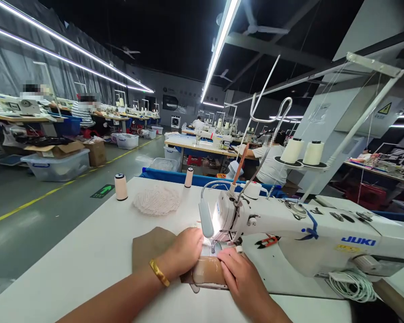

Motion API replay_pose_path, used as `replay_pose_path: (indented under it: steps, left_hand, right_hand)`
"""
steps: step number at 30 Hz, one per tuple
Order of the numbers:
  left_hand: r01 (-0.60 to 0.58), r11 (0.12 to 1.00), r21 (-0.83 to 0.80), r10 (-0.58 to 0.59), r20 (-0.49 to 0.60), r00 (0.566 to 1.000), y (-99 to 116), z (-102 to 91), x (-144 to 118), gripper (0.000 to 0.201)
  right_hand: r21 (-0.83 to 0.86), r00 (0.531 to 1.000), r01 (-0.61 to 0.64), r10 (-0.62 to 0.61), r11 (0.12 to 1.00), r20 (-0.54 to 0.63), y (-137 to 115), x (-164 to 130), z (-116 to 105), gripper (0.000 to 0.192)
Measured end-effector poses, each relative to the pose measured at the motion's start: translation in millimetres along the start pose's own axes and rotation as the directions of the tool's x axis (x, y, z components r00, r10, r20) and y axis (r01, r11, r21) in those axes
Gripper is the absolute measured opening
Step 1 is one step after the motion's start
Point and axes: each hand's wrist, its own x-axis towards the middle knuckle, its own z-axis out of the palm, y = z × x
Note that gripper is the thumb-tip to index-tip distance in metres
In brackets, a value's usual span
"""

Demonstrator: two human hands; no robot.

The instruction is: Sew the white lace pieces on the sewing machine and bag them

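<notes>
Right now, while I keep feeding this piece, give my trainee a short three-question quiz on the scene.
1. True or false: both hands press the tan fabric at the needle.
2. Which wrist wears the gold bangle? A left, B right.
3. How many thread cones sit on the stand behind the machine?

Key: 1 true: left hand and right hand both rest on it. 2 A. 3 two.

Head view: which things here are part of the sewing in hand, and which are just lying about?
In use: left hand, right hand, tan fabric, sewing machine, lamp.

Lying about: lace pile, two small spools, red snips, coiled cord.
</notes>
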Motion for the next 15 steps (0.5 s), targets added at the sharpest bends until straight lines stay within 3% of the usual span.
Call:
replay_pose_path:
  steps: [2,4,6,8,13,15]
  left_hand:
    - [0.13,0.98,-0.148,-0.126,0.038,0.991,8,-20.2,-9,0.016]
    - [0.233,0.919,-0.317,-0.202,0.129,0.971,18,-37.8,-20,0.012]
    - [0.312,0.832,-0.459,-0.231,0.224,0.947,30,-48.5,-33,0.01]
    - [0.367,0.736,-0.569,-0.243,0.283,0.928,40,-51.9,-46,0.017]
    - [0.441,0.503,-0.743,-0.254,0.361,0.897,48,-52.4,-75,0.036]
    - [0.447,0.495,-0.745,-0.261,0.364,0.894,45,-58.8,-83,0.047]
  right_hand:
    - [0.064,0.999,-0.01,0.012,0.998,-0.038,-2,-6,3,0.031]
    - [0.21,0.991,-0.108,0.122,0.972,-0.057,-8,-11,8,0.042]
    - [0.417,0.961,-0.25,0.276,0.874,-0.001,-20,-12,11,0.054]
    - [0.588,0.932,-0.34,0.346,0.734,0.107,-36,-8,10,0.062]
    - [0.818,0.938,-0.346,0.147,0.46,0.314,-75,15,4,0.069]
    - [0.815,0.934,-0.356,0.133,0.457,0.333,-83,27,6,0.062]
